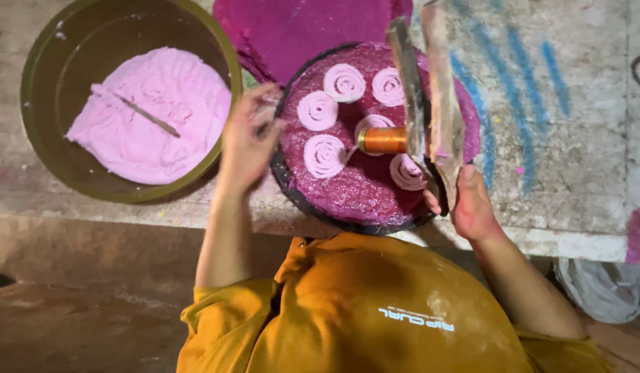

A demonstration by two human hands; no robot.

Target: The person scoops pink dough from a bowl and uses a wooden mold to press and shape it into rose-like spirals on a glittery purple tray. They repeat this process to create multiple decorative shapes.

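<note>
The right hand's (472,204) fingers are closed around the wooden handles of a press (430,103), whose brass barrel (383,140) points over a round magenta-covered tray (354,186). The left hand's (247,141) fingers, loosely curled, touch the tray's far rim. Six pink dough spirals (325,155) lie between the hands. Beyond the left fingers, a green bowl (43,62) of pink dough (154,114) stands on the tabletop (576,138).

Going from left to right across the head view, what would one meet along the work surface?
Olive bowl of pink dough → left hand → round dark tray with pink spirals → wooden press → blue chalk strokes
</note>
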